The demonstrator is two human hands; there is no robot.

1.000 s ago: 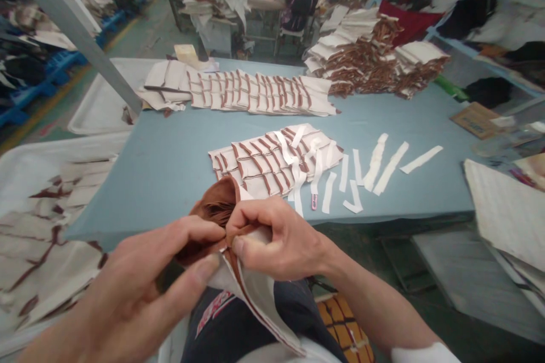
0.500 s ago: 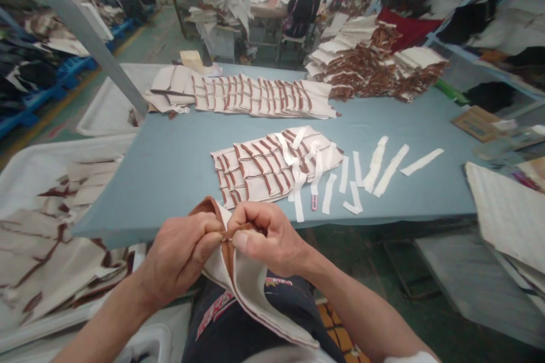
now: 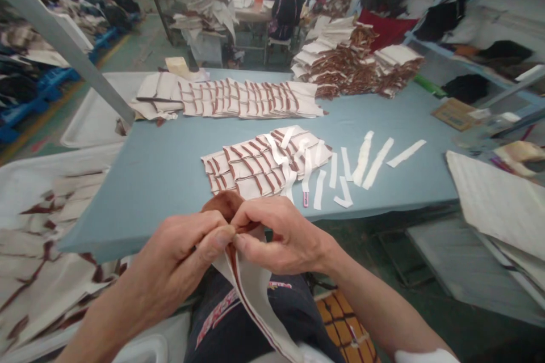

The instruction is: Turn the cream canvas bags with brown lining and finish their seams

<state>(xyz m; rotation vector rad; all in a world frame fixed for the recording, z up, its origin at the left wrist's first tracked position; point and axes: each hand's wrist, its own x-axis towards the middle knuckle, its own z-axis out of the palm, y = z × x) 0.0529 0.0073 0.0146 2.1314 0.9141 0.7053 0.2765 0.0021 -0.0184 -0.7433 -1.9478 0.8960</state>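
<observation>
Between both hands, above my lap, is a cream fabric piece [image 3: 254,278] with a brown inner side, folded so that its edges meet. My left hand [image 3: 191,255] pinches the edge from the left, thumb on top. From the right, my right hand [image 3: 276,235] pinches the same edge, its fingertips almost touching the left thumb. The fabric's long tail hangs down toward me. Just beyond my hands, a stack of cream pieces with brown seams [image 3: 255,167] lies on the blue-grey table [image 3: 162,181]. White strips [image 3: 334,170] lie on and beside that stack, near a small pink tool [image 3: 305,199].
A row of overlapping cream pieces [image 3: 251,99] lies along the far side, beside a high brown-and-cream pile [image 3: 340,62]. White bins [image 3: 25,167] of fabric stand at left. A slanted metal post [image 3: 72,45] rises there. Boards [image 3: 494,198] jut in at right. A person [image 3: 286,11] sits beyond.
My view has turned slightly right, so the table appears shifted left. Both hands still pinch the fabric; its brown side bulges up more behind my fingers.
</observation>
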